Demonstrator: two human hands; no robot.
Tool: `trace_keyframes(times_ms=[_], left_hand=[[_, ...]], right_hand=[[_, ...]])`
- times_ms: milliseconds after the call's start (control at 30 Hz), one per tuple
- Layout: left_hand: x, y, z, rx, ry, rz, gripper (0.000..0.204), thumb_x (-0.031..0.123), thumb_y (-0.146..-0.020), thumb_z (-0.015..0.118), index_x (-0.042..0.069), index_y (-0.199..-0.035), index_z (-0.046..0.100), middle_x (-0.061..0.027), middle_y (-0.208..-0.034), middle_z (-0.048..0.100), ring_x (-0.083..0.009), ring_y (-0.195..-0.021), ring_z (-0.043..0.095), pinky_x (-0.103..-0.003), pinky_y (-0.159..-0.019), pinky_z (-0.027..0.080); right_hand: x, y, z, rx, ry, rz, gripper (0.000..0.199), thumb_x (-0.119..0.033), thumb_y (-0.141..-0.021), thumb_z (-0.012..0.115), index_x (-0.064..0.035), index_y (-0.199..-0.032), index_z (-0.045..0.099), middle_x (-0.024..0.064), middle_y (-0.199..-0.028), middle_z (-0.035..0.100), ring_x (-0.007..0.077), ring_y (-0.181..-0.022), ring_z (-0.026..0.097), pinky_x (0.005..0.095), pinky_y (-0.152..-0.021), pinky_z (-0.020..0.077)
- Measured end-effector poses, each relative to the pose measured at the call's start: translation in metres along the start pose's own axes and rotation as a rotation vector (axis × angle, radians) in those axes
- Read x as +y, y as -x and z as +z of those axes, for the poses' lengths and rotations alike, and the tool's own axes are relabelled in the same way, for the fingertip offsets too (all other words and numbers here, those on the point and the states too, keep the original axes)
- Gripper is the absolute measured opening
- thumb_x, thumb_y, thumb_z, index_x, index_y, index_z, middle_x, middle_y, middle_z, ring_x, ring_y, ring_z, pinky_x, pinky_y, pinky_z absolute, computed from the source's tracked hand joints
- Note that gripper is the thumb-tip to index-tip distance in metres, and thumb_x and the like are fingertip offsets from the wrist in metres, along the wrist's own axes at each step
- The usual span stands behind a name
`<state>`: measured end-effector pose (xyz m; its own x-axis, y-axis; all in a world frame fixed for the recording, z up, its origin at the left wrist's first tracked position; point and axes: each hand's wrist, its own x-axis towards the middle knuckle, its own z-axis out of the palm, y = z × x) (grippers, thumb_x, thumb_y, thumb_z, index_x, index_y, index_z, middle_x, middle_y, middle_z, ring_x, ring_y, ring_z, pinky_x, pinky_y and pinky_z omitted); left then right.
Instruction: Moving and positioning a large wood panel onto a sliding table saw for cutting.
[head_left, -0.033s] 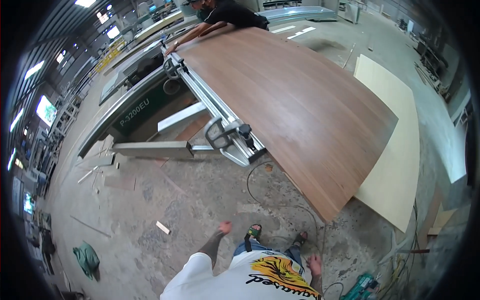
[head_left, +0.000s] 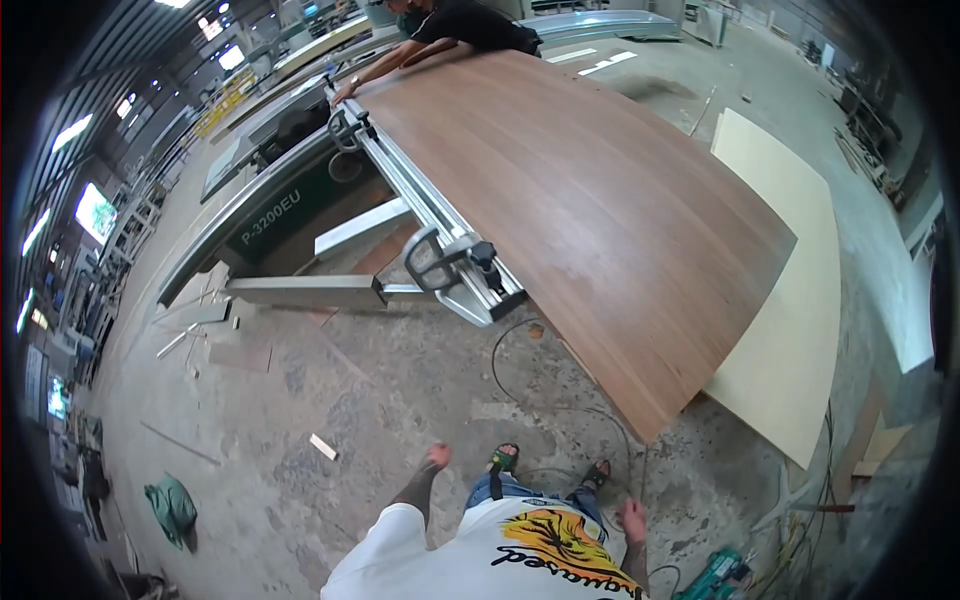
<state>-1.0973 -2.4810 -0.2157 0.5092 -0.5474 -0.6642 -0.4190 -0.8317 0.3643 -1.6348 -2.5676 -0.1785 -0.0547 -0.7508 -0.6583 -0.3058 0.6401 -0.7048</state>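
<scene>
My left hand (head_left: 438, 455) hangs in front of me over the concrete floor, holding nothing, its fingers small and loosely bent. Lower down on my other side hangs my right hand (head_left: 633, 521), also with nothing in it and its fingers partly apart. Neither hand touches anything. Ahead of me lies a large brown wood-grain panel (head_left: 590, 210), its near corner pointing toward my right hand. Along the panel's left edge runs a silver metal fence (head_left: 420, 185) with black-knobbed clamps, part of a green sliding table saw (head_left: 300, 220).
A co-worker in a dark shirt (head_left: 480, 25) leans over the panel's far end, a hand (head_left: 344, 94) near the fence. A pale board (head_left: 785, 370) sits lower, beyond the brown panel. A cable (head_left: 500, 385), a wood offcut (head_left: 323, 447), green cloth (head_left: 172, 510) and a teal tool (head_left: 718, 577) lie about.
My left hand has shifted slightly left, and my right hand has risen a little. The panel and the saw look nearly unchanged, as the view has moved a touch.
</scene>
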Motion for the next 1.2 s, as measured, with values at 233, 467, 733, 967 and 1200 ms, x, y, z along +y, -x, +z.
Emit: trace_keyframes(times_ms=[233, 467, 733, 967, 1200], left_hand=[[0.024, 0.138, 0.085, -0.187, 0.546, -0.335, 0.037, 0.03, -0.089, 0.054, 0.003, -0.114, 0.06, -0.0107, -0.1, 0.067, -0.0223, -0.088, 0.065, -0.036, -0.075, 0.051], [0.07, 0.201, 0.125, -0.05, 0.752, -0.17, 0.049, 0.036, -0.092, 0.052, 0.008, -0.132, 0.049, -0.0072, -0.113, 0.062, -0.0173, -0.098, 0.062, -0.029, -0.071, 0.048], [-0.013, 0.22, 0.161, 0.148, 0.71, -0.489, 0.034, 0.029, -0.087, 0.057, 0.001, -0.105, 0.065, -0.0094, -0.09, 0.067, -0.0181, -0.072, 0.064, -0.033, -0.068, 0.052], [-0.017, 0.214, 0.161, 0.032, 1.033, -0.502, 0.029, 0.029, -0.087, 0.056, 0.006, -0.101, 0.065, -0.0043, -0.075, 0.06, -0.0153, -0.06, 0.056, -0.029, -0.052, 0.048], [-0.059, 0.151, 0.143, -0.046, 0.729, -0.341, 0.03, 0.029, -0.085, 0.055, 0.005, -0.099, 0.065, -0.0081, -0.083, 0.066, -0.0154, -0.066, 0.062, -0.031, -0.058, 0.049]], right_hand=[[-0.092, -0.1, -0.134, 0.079, 0.111, -0.42, 0.025, -0.03, -0.096, 0.05, -0.0053, -0.098, 0.054, 0.0024, -0.081, 0.058, 0.0095, -0.068, 0.053, 0.024, -0.059, 0.0433], [-0.162, -0.105, -0.159, -0.355, 0.659, -0.605, 0.026, -0.025, -0.09, 0.055, -0.0012, -0.099, 0.057, 0.0128, -0.084, 0.063, 0.0228, -0.08, 0.061, 0.0341, -0.071, 0.0487], [-0.2, -0.076, -0.111, -0.417, 0.992, -0.747, 0.037, -0.031, -0.086, 0.059, -0.0028, -0.111, 0.058, 0.0193, -0.099, 0.065, 0.033, -0.095, 0.063, 0.0375, -0.081, 0.0495], [-0.165, -0.015, -0.017, -0.363, 0.762, -0.491, 0.037, -0.03, -0.09, 0.054, -0.001, -0.113, 0.057, 0.018, -0.1, 0.065, 0.0296, -0.093, 0.063, 0.0355, -0.082, 0.0485], [-0.103, -0.013, -0.017, -0.525, 0.68, -0.527, 0.036, -0.036, -0.091, 0.056, -0.0029, -0.106, 0.061, 0.0122, -0.09, 0.066, 0.0226, -0.081, 0.064, 0.0341, -0.074, 0.051]])
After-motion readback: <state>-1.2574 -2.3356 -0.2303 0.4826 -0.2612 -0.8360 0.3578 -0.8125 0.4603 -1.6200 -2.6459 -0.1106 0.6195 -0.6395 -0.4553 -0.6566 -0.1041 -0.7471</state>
